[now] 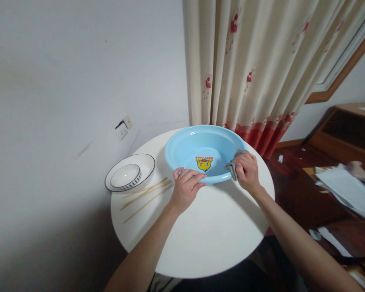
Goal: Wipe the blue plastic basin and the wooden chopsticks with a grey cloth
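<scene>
While the left hand (187, 186) pinches the near rim of the blue basin (205, 140), the right hand (247, 170) clutches gray cloth (233, 167) against it; counter (213, 227) separates basin from near edge.

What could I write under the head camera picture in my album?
The left hand grips a blue basin while the right hand holds a gray cloth at its rim.

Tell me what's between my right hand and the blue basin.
In the head view, a gray cloth lies between your right hand and the blue basin, bunched at its rim.
</scene>
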Demonstrator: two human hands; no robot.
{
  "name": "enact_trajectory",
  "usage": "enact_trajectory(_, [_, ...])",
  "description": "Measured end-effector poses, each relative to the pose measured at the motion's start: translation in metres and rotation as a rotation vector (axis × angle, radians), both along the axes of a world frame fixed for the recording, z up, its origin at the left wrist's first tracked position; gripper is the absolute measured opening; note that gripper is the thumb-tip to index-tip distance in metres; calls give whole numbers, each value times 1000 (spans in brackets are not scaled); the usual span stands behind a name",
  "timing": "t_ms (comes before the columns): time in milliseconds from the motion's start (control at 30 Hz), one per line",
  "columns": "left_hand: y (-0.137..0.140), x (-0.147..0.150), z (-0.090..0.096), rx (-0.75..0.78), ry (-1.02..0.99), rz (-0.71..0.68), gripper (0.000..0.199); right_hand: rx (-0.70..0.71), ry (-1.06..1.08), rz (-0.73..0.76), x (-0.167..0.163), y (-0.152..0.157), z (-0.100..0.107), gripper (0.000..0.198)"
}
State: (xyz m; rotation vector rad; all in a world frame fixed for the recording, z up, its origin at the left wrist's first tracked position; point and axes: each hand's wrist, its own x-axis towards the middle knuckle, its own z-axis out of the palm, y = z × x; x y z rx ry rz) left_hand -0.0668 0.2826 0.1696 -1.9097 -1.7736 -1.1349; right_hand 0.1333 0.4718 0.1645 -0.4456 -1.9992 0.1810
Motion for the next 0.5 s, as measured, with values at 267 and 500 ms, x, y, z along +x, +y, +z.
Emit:
enact_trajectory(267, [1,-3,0,25,-5,13,13,-18,44,-84,-11,-26,-2,27])
enact_trajectory(500, [3,-1,4,-3,4,23,14,50,-99,-133,-31,-81,6,17])
